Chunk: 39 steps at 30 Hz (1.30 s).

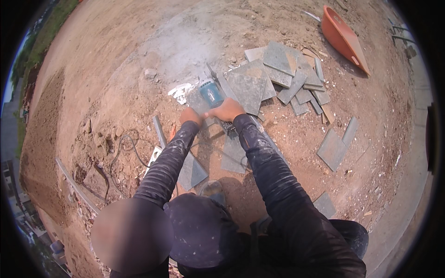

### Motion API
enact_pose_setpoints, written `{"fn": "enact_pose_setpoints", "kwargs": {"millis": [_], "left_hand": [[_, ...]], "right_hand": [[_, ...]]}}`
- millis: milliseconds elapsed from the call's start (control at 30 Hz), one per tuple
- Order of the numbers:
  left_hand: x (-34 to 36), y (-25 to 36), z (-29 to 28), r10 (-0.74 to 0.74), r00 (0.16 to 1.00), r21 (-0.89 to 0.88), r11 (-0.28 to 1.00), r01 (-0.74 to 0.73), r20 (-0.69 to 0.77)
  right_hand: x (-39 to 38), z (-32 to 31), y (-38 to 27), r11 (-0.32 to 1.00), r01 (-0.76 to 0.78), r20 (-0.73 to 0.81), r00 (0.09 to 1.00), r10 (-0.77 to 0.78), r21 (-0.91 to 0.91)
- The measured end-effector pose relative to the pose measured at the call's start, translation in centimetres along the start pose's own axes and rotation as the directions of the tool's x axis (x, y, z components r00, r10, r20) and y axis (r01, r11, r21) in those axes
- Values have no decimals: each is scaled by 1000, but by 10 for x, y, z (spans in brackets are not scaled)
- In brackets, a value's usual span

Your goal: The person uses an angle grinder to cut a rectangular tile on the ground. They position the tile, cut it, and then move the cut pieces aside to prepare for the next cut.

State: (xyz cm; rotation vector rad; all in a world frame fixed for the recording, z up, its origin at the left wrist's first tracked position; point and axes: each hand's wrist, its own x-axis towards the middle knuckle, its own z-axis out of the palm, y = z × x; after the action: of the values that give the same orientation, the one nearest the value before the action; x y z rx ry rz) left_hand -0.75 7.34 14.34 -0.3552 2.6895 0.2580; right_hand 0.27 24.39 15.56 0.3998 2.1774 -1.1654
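My right hand (226, 111) is wrapped around the rear of a blue angle grinder (212, 94), which points away from me. The grinder's disc guard (211, 72) and front end sit in pale dust at the far side. Close on its left, my left hand (190, 116) is closed at the near edge of a grey tile (196, 99); what its fingers hold is hidden. Another long grey tile piece (226, 90) lies just right of the grinder. White crumpled scraps (181, 92) lie beyond my left hand.
Several grey tiles (248, 88) are heaped to the right of the grinder, with cut pieces (333, 149) farther right. An orange tub (343, 41) lies at the far right. A dark cable (121, 143) loops over the dirt at left. A tile offcut (192, 171) lies near my foot (213, 189).
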Motion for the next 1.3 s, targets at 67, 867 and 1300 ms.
{"fn": "enact_pose_setpoints", "kwargs": {"millis": [67, 867, 1300], "left_hand": [[1, 0, 0, -1, 1000, -8, 1000, 1, 5], [-3, 0, -5, 33, 999, 10, 999, -34, 29], [-4, -1, -5, 29, 1000, -13, 1000, -29, 4]], "right_hand": [[-2, 1, 0, 1000, -2, -15, 1000, 2, -1], [-5, 9, 6, 999, 22, -103, 994, -24, -26], [-25, -1, -2, 999, 35, -95, 995, -35, 0]]}}
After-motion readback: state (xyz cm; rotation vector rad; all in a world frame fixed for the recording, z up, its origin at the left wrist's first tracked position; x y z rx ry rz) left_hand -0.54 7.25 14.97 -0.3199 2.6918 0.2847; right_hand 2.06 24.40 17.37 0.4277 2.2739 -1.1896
